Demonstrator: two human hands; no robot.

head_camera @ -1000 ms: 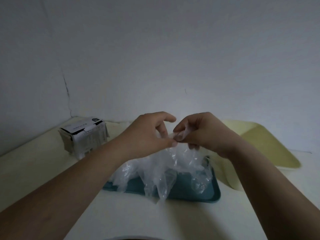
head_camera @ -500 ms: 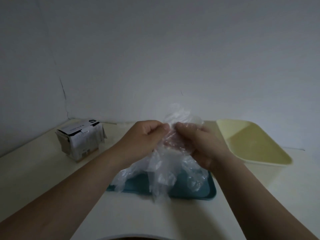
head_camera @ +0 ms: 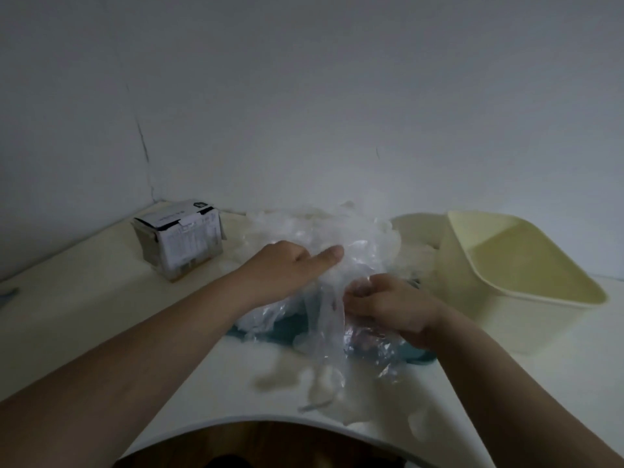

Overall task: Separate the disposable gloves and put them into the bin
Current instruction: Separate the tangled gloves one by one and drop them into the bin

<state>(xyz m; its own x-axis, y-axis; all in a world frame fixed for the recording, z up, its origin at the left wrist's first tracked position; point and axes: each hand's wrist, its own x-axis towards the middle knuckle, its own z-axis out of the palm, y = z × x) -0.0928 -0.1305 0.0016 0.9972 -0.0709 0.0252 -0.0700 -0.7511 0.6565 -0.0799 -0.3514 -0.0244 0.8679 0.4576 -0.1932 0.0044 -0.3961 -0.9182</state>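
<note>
Head view: a crumpled heap of clear disposable gloves (head_camera: 341, 238) billows up just beyond the fingers of both hands and spills over a teal tray (head_camera: 420, 357) beneath them. The left hand (head_camera: 287, 270) lies against the heap with one digit stretched straight to the right, its tip touching the plastic. Its other fingers are hidden behind the knuckles, so I cannot tell whether they grip. The right hand (head_camera: 388, 307), lower and just right of that fingertip, has its fingers curled in, clutching a fold of film. Between the two hands one glove hangs as a long strip, its long axis running from the fingertips towards the near table (head_camera: 84, 298) edge. The pale yellow bin (head_camera: 456, 265) stands right of the right fingers, and a cardboard box (head_camera: 182, 243) left of the left hand.
</note>
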